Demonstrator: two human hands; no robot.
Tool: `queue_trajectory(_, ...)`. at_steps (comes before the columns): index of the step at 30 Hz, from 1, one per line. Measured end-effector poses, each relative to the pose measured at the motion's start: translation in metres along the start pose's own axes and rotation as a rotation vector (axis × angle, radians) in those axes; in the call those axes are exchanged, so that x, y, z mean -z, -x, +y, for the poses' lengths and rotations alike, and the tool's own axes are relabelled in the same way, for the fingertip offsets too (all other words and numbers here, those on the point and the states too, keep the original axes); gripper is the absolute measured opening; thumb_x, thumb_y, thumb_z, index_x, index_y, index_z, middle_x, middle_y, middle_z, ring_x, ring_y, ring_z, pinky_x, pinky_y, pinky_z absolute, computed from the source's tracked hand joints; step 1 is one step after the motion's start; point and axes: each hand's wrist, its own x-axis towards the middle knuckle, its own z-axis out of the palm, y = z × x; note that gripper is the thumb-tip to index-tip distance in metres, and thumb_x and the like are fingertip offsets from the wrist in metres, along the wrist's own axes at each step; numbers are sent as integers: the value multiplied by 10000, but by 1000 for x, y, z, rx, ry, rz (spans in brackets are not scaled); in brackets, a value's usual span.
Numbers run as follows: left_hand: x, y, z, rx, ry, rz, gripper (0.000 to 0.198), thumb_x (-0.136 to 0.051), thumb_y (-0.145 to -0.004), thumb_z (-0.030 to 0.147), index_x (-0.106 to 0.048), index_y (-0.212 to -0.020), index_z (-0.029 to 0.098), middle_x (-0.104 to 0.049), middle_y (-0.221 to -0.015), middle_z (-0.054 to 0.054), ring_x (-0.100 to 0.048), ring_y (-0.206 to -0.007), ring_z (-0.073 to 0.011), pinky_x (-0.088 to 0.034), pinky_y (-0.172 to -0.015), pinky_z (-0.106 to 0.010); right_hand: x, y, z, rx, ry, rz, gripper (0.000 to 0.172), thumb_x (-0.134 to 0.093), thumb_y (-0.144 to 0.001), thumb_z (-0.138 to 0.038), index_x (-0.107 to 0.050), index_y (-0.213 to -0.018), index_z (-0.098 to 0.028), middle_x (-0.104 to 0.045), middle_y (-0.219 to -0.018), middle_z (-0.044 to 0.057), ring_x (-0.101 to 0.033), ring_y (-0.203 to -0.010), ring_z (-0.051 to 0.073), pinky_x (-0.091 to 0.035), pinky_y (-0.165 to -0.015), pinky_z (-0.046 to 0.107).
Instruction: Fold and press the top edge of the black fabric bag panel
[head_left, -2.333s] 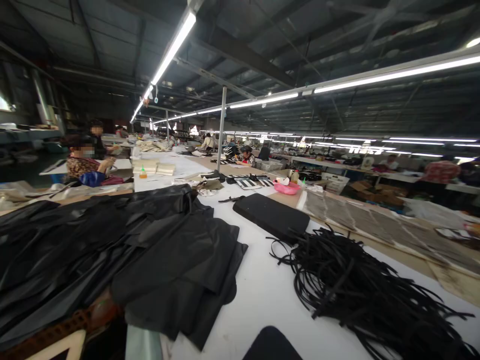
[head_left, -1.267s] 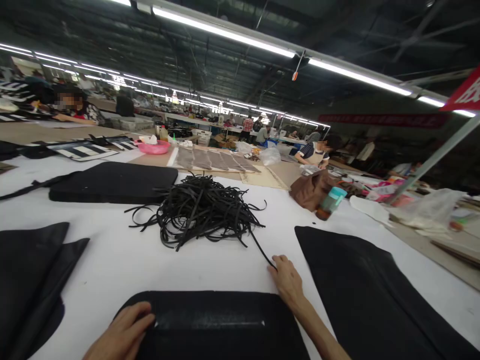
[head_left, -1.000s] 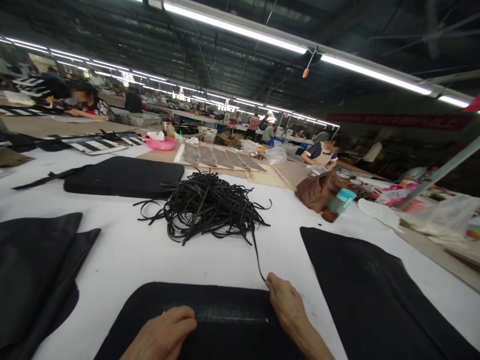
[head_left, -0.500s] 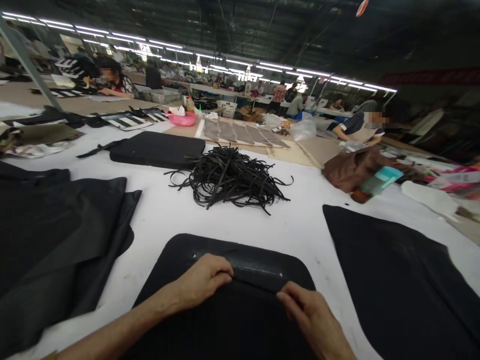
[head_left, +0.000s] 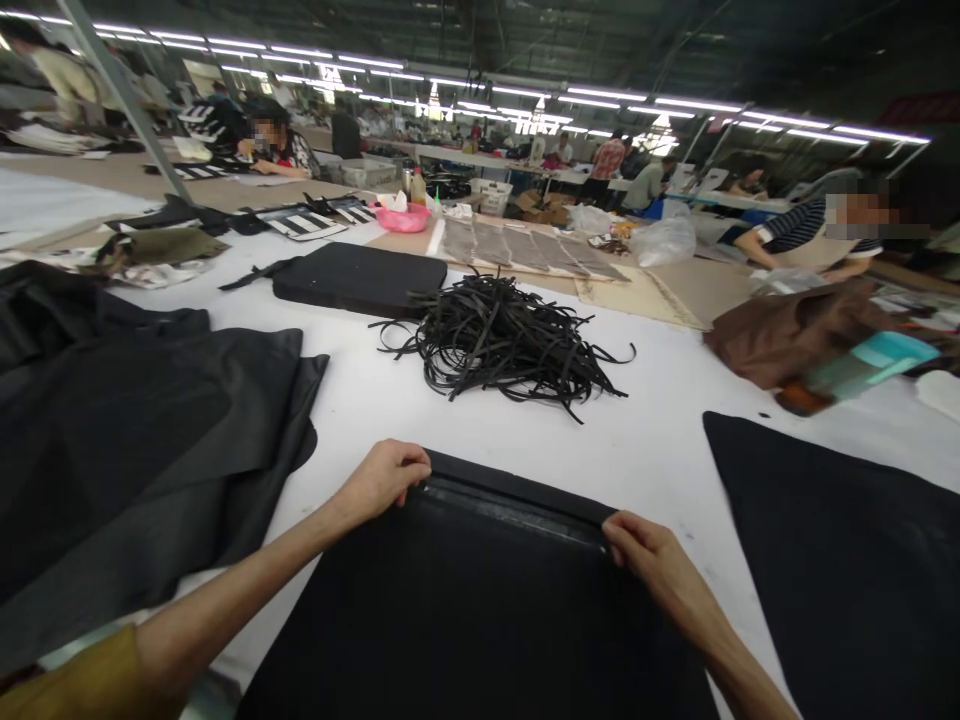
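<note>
A black fabric panel [head_left: 487, 610] lies in front of me on the white table, its near end cut off by the frame. Along its far edge runs a narrow folded band [head_left: 517, 486] with a shiny strip just below it. My left hand [head_left: 388, 472] pinches the far left corner of the panel, fingertips pressed together. At the far right corner, my right hand [head_left: 646, 545] is closed on the same edge, thumb and fingers together. Both palms face down, and the corners under the fingers are hidden.
Beyond the panel sits a tangled heap of black straps [head_left: 517, 345], beside a stack of black pieces [head_left: 356, 278]. Black fabric sheets lie left [head_left: 150, 430] and right [head_left: 847, 540]. A bottle with a teal top [head_left: 859, 370] rests by brown fabric [head_left: 787, 330]. Co-workers sit farther off.
My hands have moved outward and away from me, from a fold inside the panel to its far corners. The rounded far border is now covered. My view has turned left.
</note>
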Motion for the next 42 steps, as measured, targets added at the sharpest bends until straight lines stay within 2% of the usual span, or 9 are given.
queue_trajectory(4, 0, -5, -3, 75, 61, 17, 106, -499, -691, 243, -531, -642, 155, -474, -450, 59, -406, -338, -72, -256, -341, -172, 1, -4, 13, -76, -134, -77, 329, -443, -752, -500, -545, -655, -202, -517, -572, -15, -400, -494, 124, -279, -489, 259)
queue_trajectory(7, 0, -11, -8, 128, 87, 38, 96, -521, -678, 237, -509, -632, 154, -495, -476, 51, -398, -330, -70, -236, -314, -173, 1, -7, 20, -200, -139, -111, 384, -464, -728, -552, -563, -624, -195, -458, -457, -27, -369, -434, 115, -245, -453, 252)
queue_trajectory(10, -1, -16, -11, 154, 77, 41, 111, -543, -668, 226, -489, -599, 158, -462, -426, 60, -377, -312, -68, -226, -306, -171, 1, -10, 26, -273, -110, -87, 415, -471, -722, -577, -547, -572, -198, -397, -381, -39, -347, -400, 110, -239, -441, 248)
queue_trajectory(15, -3, -19, -18, 136, 20, 21, 106, -490, -682, 193, -496, -582, 158, -468, -417, 58, -390, -300, -69, -242, -308, -168, -1, -14, 39, -309, -125, -69, 395, -485, -723, -578, -530, -586, -210, -423, -385, -40, -347, -397, 112, -240, -438, 252)
queue_trajectory(21, -7, -24, -30, 115, -32, 26, 80, -471, -671, 179, -504, -600, 161, -480, -435, 55, -420, -311, -75, -254, -300, -161, -6, -16, 54, -272, -117, -98, 374, -450, -759, -556, -540, -657, -207, -466, -425, -35, -395, -433, 122, -264, -461, 249)
queue_trajectory(31, -8, -26, -27, 173, -78, 7, 73, -477, -686, 181, -505, -624, 156, -483, -453, 47, -447, -314, -89, -300, -289, -161, -6, -12, 41, -295, -144, -67, 372, -475, -749, -555, -523, -643, -202, -504, -498, -30, -379, -424, 107, -260, -457, 257)
queue_trajectory(36, -10, -26, -27, 165, -95, 6, 89, -481, -710, 217, -487, -639, 165, -476, -451, 50, -451, -307, -98, -289, -267, -162, -7, -11, 37, -267, -127, -47, 385, -477, -748, -548, -499, -579, -203, -425, -398, -41, -371, -408, 110, -256, -446, 252)
queue_trajectory(42, -11, -25, -26, 165, -112, 13, 96, -468, -719, 223, -475, -638, 173, -454, -435, 58, -432, -300, -99, -275, -256, -166, -5, -8, 24, -253, -171, -18, 353, -491, -704, -533, -514, -586, -202, -507, -480, -22, -405, -402, 106, -289, -424, 248)
